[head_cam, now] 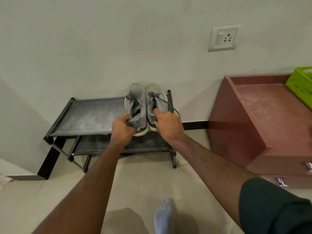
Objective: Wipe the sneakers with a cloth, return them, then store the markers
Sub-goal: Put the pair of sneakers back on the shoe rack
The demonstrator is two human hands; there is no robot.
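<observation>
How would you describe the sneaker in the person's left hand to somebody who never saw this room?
Find the black shoe rack against the wall. Two grey sneakers stand at its right end, toes to the wall. It is the left sneaker, gripped at the heel by the left hand, farther from the rack's corner post.

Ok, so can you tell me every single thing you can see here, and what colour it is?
sneakers: two, grey with pale soles, side by side at the right end of the rack's top shelf, toes to the wall.
shoe rack: one, black, dusty, two shelves, against the wall.
cabinet: one, reddish brown, right of the rack.
drawer handles: two, silvery, on the cabinet's front.
basket: one, bright green, on the cabinet at the right edge.
wall socket: one, white, with a switch, above the cabinet.
floor: pale tiles.
sock: one, light grey, on the person's foot, bottom middle.
sleeve: dark, on the right arm.
left hand: grips the left sneaker's heel.
right hand: grips the right sneaker's heel.
</observation>
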